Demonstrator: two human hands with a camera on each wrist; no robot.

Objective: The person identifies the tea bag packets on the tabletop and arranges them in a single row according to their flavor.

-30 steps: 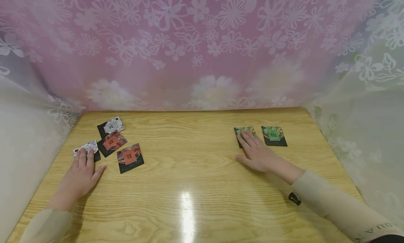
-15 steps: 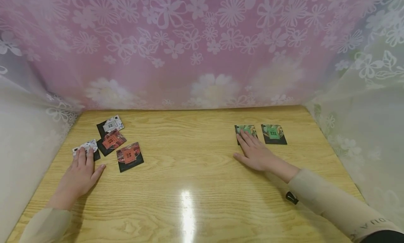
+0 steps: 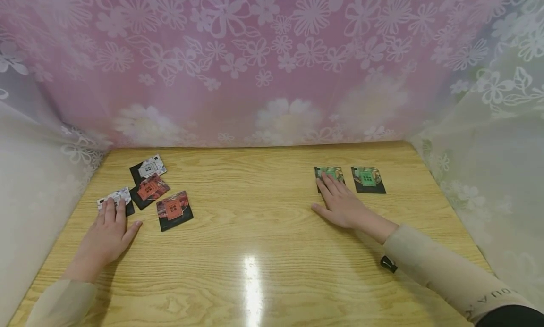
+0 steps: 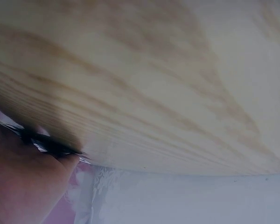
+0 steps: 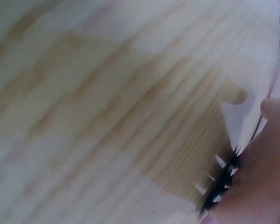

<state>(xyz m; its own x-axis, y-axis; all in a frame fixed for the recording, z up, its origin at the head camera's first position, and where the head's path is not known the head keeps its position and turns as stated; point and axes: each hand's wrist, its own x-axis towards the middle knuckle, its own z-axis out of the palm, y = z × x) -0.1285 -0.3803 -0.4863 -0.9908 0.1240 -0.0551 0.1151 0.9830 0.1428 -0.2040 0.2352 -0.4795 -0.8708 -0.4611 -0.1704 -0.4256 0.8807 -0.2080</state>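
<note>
My left hand [image 3: 104, 237] lies flat, its fingertips on a white-and-black square packet [image 3: 125, 194] and its thumb spread to the side. My right hand [image 3: 340, 206] reaches to the far right part of the table, straight fingertips resting on a green-and-black packet [image 3: 335, 169]. The fingers partly cover both touched packets. A second green-and-black packet [image 3: 368, 180] lies just right of that hand. In the left wrist view the hand [image 4: 28, 179] shows with a dark packet edge at its fingers. The right wrist view likewise shows the hand [image 5: 259, 175] over a dark edge.
Near the left hand lie two red-and-black packets, one [image 3: 174, 211] apart and another [image 3: 149, 190] overlapping a second white-and-black packet [image 3: 148, 168]. The wooden table [image 3: 255, 213] ends at a pink floral curtain [image 3: 272, 81]. A small black object [image 3: 388, 264] sits by the right sleeve.
My right hand and forearm have shifted slightly left, the fingertips still on the green-and-black packet. The left hand stays put, and the other packets lie as before.
</note>
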